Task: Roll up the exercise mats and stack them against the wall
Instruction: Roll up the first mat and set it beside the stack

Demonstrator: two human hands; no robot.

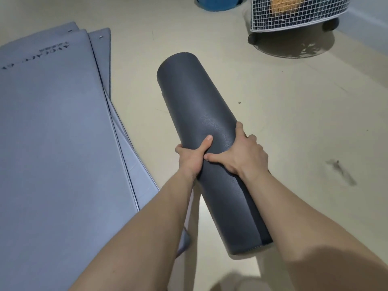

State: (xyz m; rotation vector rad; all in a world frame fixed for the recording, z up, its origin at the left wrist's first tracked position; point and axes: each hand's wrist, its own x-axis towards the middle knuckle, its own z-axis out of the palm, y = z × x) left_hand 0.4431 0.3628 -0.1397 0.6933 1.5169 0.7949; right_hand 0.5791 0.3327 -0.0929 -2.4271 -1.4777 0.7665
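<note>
One mat looks fully rolled, and the step in hand appears to be carrying it. A dark rolled mat (195,91) is held out in front of the person above the beige floor (294,127), its far end pointing away and downward. Whether that end touches the floor cannot be told. The left grip (192,157) clasps the roll from its left side with the thumb laid along the top. The right grip (241,153) wraps over it from the right, its thumb reaching across to meet the left hand. Both are clenched on the roll at about mid-length. The mat's loose outer edge runs along the side near the right forearm. The next move therefore likely calls for steady pressure there, so the roll does not spring open while it is taken to a wall and set down. To the left, a pile of flat grey mats (52,133) lies unrolled on the floor, so most of the task appears to remain. A white wire basket (298,17) stands well apart, at the far right.
</note>
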